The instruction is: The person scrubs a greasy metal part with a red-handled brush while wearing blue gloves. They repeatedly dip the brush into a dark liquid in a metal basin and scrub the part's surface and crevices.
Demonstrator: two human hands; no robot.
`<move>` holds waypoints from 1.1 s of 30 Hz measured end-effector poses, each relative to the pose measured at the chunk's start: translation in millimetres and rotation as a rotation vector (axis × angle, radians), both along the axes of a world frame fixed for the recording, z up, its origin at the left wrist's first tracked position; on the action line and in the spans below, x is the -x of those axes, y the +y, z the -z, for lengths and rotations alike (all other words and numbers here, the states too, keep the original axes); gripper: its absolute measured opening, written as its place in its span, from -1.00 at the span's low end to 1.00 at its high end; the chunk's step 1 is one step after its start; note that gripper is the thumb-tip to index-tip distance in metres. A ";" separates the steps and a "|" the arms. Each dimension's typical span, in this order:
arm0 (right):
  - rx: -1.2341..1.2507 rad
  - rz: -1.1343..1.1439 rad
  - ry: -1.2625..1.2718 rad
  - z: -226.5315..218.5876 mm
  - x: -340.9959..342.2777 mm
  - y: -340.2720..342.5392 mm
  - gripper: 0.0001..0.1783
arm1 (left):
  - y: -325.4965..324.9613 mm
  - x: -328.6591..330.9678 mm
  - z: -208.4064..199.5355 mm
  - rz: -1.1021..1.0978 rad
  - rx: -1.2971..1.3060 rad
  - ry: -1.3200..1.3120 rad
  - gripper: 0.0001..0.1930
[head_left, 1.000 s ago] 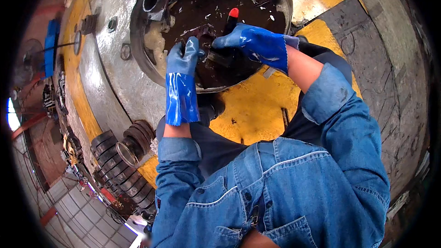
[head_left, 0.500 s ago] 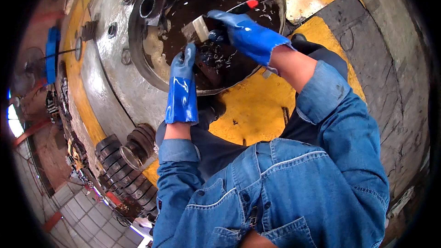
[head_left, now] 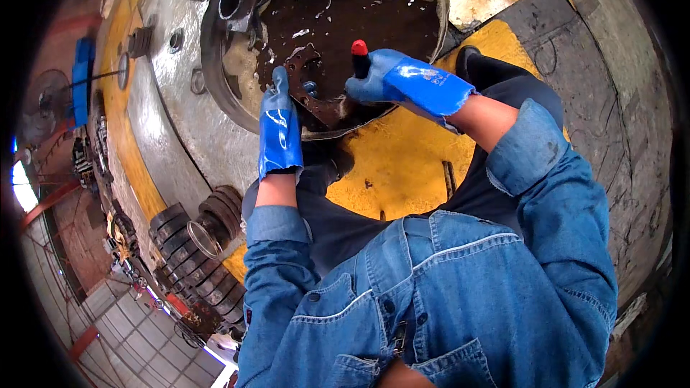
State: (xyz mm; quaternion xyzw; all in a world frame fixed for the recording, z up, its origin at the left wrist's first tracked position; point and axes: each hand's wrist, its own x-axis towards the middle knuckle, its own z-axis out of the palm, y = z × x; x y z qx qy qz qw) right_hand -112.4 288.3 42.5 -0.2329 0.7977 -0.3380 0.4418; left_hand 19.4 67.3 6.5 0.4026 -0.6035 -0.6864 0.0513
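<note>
My left hand (head_left: pixel 277 111), in a blue rubber glove, grips the left side of a brown, curved metal plate (head_left: pixel 327 111) with holes in it. The plate is tilted over the dark liquid in a round metal tub (head_left: pixel 210 72). In my right hand (head_left: pixel 402 82), gloved the same way, is a brush whose black handle (head_left: pixel 360 65) with a red end (head_left: pixel 359 47) points away from me. Its bristles are hidden now. The fist sits by the plate's right end; whether the brush touches the plate cannot be seen.
Dark, wet metal parts (head_left: pixel 241 11) crowd the tub's far left. Small rings and a nut-like piece (head_left: pixel 176 41) lie on the metal floor plate (head_left: pixel 172 122). A stack of black ring-shaped parts (head_left: pixel 190 259) stands at lower left. My legs flank the yellow floor (head_left: pixel 388 172).
My right hand has drawn nearer and turned, so the brush handle swung upright and the pale bristles went out of sight. The brown plate has come into clearer view above the liquid.
</note>
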 end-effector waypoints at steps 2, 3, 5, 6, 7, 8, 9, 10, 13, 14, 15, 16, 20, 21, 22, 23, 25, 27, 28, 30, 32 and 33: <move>-0.071 0.017 0.177 -11.3 2.3 -3.4 -0.53 | -1.2 -1.1 -1.3 -0.013 -0.016 0.002 -0.34; -0.040 0.057 0.181 -6.2 6.6 -7.7 -0.52 | -3.5 -1.1 0.8 -0.015 -0.025 0.010 -0.34; 0.326 0.241 -0.170 3.9 8.8 -5.0 -0.51 | -0.2 3.8 0.3 -0.020 -0.038 0.015 -0.35; 0.620 0.307 -0.376 8.5 3.9 2.2 -0.51 | 1.2 5.6 -0.5 -0.029 -0.036 0.012 -0.36; 0.691 0.288 -0.381 5.6 -3.9 -4.5 -0.51 | -1.3 -1.1 -7.7 -0.063 -0.017 0.008 -0.37; 0.754 0.294 -0.377 3.7 -11.1 -7.2 -0.52 | -13.2 -10.4 1.7 0.168 0.413 -0.068 -0.42; 0.717 0.311 -0.433 0.3 -15.5 -9.7 -0.52 | -34.1 -25.3 16.7 0.400 0.843 -0.143 -0.47; 0.678 0.328 -0.494 -2.7 -21.2 -13.0 -0.53 | -34.6 -28.5 17.9 0.516 1.049 -0.129 -0.52; 0.436 0.166 -0.199 -3.9 -14.8 -2.8 -0.50 | -25.7 -21.5 16.6 0.470 0.874 -0.095 -0.50; 0.307 0.127 -0.155 5.8 -6.1 -7.1 -0.49 | -20.6 -13.7 14.3 0.421 0.754 -0.098 -0.51; 0.178 0.090 -0.111 14.8 2.2 -9.4 -0.48 | -16.2 -11.9 9.2 0.357 0.623 -0.085 -0.51; 0.141 0.080 -0.095 16.2 7.9 -10.5 -0.50 | -14.4 -8.8 9.0 0.276 0.478 -0.071 -0.52; 0.088 0.140 0.076 16.1 18.0 -12.6 -0.53 | -7.8 -0.9 8.7 0.097 0.133 -0.034 -0.51; 0.162 0.197 -0.003 17.5 23.2 -13.4 -0.53 | -7.6 -3.0 7.3 0.078 0.089 -0.025 -0.51; 0.235 0.253 -0.081 17.9 26.4 -13.1 -0.53 | -7.3 -3.5 8.0 0.070 0.063 -0.027 -0.50; 0.613 0.273 -0.330 19.5 21.0 -4.9 -0.54 | -5.9 -0.9 11.0 0.068 0.046 -0.030 -0.49; 0.754 0.186 -0.448 16.8 15.2 -14.0 -0.54 | -3.3 -0.1 11.5 0.061 0.015 -0.029 -0.47; 0.861 0.148 -0.355 31.7 10.7 -35.9 -0.54 | -2.0 3.0 14.7 0.051 -0.015 -0.028 -0.45; 0.776 0.148 -0.329 33.9 18.3 -42.0 -0.54 | -1.3 3.1 15.7 0.046 -0.026 -0.025 -0.44; 0.605 0.149 -0.277 38.6 29.7 -48.0 -0.52 | 0.3 5.0 18.0 0.037 -0.048 -0.021 -0.40; 0.430 0.274 -0.159 23.9 33.6 -42.8 -0.53 | -0.5 0.3 21.8 0.021 -0.059 -0.019 -0.37; 0.372 0.331 -0.109 20.5 35.7 -39.5 -0.52 | -2.0 -0.9 23.4 0.012 -0.069 -0.002 -0.35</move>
